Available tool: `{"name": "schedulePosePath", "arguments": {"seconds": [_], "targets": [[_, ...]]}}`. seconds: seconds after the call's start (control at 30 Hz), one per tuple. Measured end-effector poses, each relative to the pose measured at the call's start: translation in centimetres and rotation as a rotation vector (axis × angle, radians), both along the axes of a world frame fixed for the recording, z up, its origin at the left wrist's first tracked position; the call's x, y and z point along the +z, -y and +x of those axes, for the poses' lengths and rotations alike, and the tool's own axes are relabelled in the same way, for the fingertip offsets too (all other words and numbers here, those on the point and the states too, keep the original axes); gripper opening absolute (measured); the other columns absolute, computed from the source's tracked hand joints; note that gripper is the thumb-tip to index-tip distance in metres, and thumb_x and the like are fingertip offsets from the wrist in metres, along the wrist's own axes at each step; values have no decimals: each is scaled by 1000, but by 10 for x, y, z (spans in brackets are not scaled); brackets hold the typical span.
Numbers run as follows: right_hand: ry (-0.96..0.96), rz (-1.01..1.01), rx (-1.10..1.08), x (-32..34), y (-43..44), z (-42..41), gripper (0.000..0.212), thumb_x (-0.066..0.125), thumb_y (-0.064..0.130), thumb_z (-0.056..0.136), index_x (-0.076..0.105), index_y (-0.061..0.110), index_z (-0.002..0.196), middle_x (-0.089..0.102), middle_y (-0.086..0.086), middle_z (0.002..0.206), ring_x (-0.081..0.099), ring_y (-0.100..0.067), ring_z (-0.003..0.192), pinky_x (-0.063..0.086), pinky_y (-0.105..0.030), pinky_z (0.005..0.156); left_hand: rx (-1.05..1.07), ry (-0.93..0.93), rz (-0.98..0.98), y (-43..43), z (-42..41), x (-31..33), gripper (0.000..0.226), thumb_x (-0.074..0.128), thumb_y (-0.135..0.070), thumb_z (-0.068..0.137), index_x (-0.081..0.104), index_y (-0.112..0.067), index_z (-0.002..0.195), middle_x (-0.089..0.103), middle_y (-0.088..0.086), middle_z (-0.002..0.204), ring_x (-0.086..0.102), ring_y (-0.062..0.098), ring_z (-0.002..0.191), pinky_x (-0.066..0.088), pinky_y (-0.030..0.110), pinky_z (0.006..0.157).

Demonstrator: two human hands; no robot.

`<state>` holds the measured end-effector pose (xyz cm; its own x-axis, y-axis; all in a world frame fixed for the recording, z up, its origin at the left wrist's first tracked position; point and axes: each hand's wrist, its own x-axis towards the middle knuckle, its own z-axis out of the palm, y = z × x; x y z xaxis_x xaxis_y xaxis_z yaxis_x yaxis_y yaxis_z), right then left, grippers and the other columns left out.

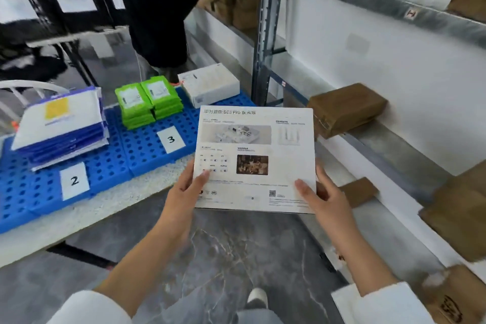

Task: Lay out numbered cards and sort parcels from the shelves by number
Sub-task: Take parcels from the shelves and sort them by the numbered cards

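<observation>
left hand [184,192] grips white box [255,158] left edge | right hand [326,197] grips right edge | box above floor

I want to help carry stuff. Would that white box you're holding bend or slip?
Probably stiff: the white box looks flat with straight edges though the left hand and right hand grip only its lower corners. Its smooth printed face might feel slippery.

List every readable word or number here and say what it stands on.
"2": white card in front of the blue-and-white parcels.
"3": second white card in front of the green parcels.
"BE3 Pro": top line of the held white box; its other print is too blurred.
Shelf tags and the print on the brown box: unreadable.
</observation>
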<state>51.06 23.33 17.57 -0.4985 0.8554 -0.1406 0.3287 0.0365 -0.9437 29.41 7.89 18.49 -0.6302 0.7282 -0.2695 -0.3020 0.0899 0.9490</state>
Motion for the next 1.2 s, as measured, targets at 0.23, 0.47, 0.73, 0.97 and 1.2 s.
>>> {"name": "schedulePosePath", "arguments": {"seconds": [0.23, 0.47, 0.73, 0.97, 1.2], "targets": [[-42, 2, 168, 11, -94, -41, 69, 63, 58, 81, 27, 60, 140, 61, 23, 125, 60, -6, 113, 53, -39, 96, 165, -36, 13, -68, -16, 20, 41, 55, -26, 96, 52, -42, 134, 65, -19, 121, 61, 5, 112, 47, 29, 92], [-56, 34, 282, 20, -150, -72, 73, 64, 49, 85, 25, 50, 146, 56, 25, 129, 57, 3, 109, 52, -11, 80, 265, -14, 31, -103, -30, 16, 41, 56, -26, 96, 53, -43, 132, 66, -19, 121, 58, 9, 118, 42, 37, 104], [-43, 77, 352, 27, -190, -103, 73, 64, 46, 86, 26, 44, 148, 54, 20, 135, 58, -2, 110, 55, -20, 82, 350, 45, 74, -129, -50, 9, 46, 60, -27, 93, 50, -39, 136, 66, -16, 122, 58, 14, 120, 36, 47, 110], [-68, 111, 383, 30, -217, -134, 71, 61, 41, 89, 23, 41, 150, 56, 14, 134, 58, 4, 97, 53, -11, 71, 319, 45, 109, -157, -81, 8, 44, 57, -24, 95, 51, -39, 136, 65, -12, 125, 58, 17, 120, 42, 46, 106], [-43, 79, 425, 26, -246, -181, 73, 64, 43, 86, 26, 42, 149, 56, 20, 130, 58, 3, 104, 53, -10, 73, 341, 88, 108, -177, -122, -2, 42, 57, -25, 94, 53, -43, 133, 65, -16, 124, 54, 17, 123, 35, 48, 111]]}}
